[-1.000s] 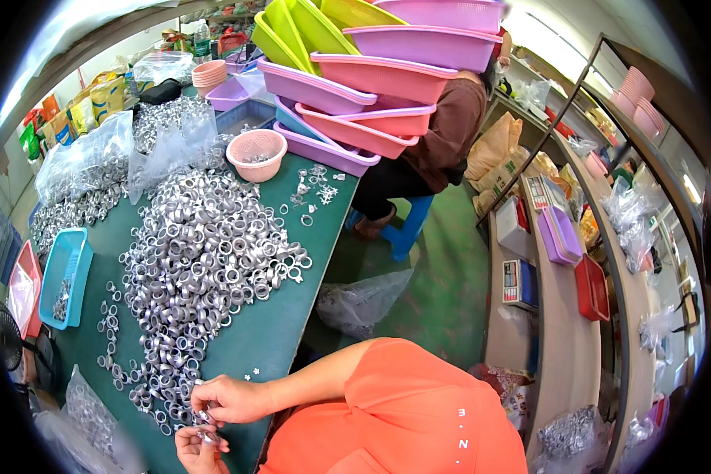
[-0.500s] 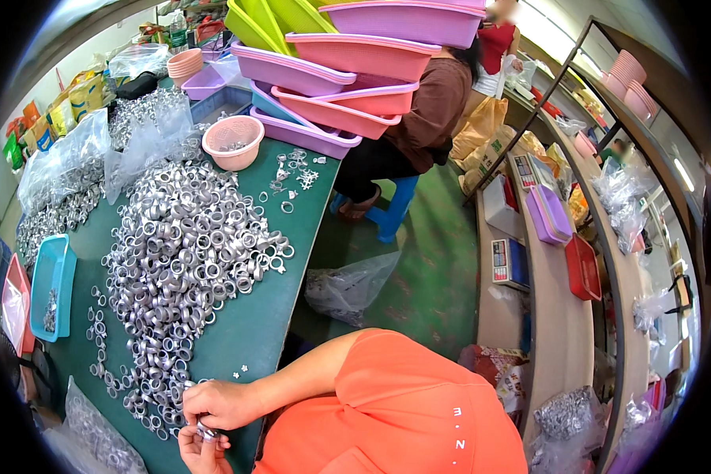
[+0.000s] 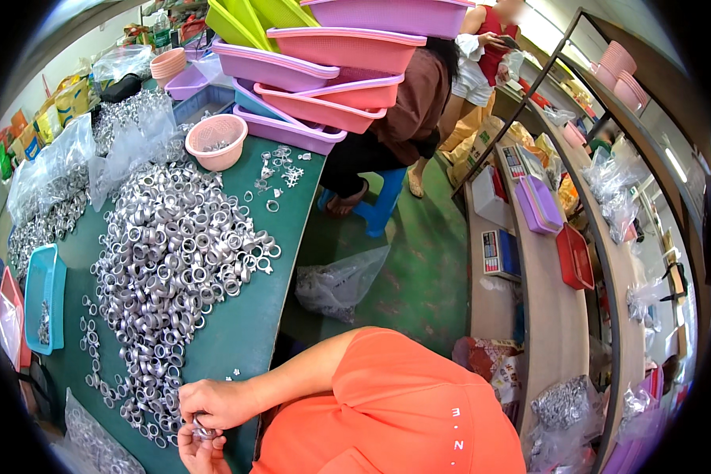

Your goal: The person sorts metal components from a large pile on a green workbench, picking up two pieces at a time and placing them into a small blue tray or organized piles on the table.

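At the near edge of the green table (image 3: 237, 316), my left hand (image 3: 201, 453) holds a silver metal ring (image 3: 204, 432) between its closed fingers. My right hand (image 3: 217, 401) meets it from above, its thumb and fingertips pinched on the same ring. Whether a smaller part sits between those fingertips is too small to tell. A large heap of similar silver rings (image 3: 166, 261) spreads just beyond both hands, with loose rings along its left side. Close to my right wrist lies a tiny flower-shaped piece (image 3: 236, 371).
A pink basket (image 3: 216, 142) with metal parts stands behind the heap, a turquoise tray (image 3: 46, 299) to the left. Stacked plastic trays (image 3: 324, 95) rise at the table's far end beside a seated person (image 3: 411, 103). Another person stands behind. Shelves (image 3: 557, 300) line the right.
The view has shifted slightly. My hands stay together at the ring, with small finger movements. Fewer tiny flower pieces show by my right wrist. The standing person behind has come further into view.
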`<action>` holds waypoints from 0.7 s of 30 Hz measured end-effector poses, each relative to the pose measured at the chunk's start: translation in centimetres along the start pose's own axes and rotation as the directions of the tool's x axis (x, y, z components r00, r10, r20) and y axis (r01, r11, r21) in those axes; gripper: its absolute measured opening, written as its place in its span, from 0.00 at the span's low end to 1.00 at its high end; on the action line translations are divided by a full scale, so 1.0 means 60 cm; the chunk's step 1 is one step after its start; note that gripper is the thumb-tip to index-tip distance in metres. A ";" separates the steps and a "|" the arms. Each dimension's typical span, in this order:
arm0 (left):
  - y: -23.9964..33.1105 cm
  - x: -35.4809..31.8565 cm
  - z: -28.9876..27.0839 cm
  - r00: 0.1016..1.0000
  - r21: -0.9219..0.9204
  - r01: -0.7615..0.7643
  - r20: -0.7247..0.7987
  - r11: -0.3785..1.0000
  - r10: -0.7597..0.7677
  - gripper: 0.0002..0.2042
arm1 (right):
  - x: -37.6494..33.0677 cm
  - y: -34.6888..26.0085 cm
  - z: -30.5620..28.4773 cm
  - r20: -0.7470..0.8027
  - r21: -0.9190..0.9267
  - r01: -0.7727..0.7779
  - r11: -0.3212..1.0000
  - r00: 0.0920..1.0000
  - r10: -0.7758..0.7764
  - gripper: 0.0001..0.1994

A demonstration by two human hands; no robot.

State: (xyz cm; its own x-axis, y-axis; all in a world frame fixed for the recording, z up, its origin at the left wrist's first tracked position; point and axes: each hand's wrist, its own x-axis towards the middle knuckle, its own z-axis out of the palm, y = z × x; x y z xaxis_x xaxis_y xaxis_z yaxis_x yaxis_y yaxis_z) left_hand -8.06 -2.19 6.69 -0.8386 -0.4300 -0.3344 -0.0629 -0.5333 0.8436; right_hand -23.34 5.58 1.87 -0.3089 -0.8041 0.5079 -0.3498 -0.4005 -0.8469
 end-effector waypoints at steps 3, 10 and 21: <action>-0.006 0.003 -0.012 0.996 0.064 0.052 -0.072 0.997 -0.047 0.11 | 0.001 -0.007 0.002 0.005 0.018 -0.026 1.000 1.000 0.025 0.04; -0.014 0.007 -0.022 0.997 0.129 0.046 -0.069 0.991 -0.037 0.12 | 0.002 -0.023 -0.014 0.119 0.023 -0.169 0.985 0.979 0.165 0.07; -0.009 0.009 -0.010 0.988 0.185 -0.063 -0.125 0.981 0.087 0.10 | -0.001 -0.007 -0.027 0.058 -0.140 -0.148 0.979 0.986 0.157 0.04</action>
State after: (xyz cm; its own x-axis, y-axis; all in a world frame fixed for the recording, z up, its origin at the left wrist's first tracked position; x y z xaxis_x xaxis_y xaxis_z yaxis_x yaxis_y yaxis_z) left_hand -8.15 -2.56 5.83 -0.7666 -0.5623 -0.3099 -0.1095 -0.3610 0.9261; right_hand -24.58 6.51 2.42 -0.3078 -0.8814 0.3583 -0.4204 -0.2119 -0.8823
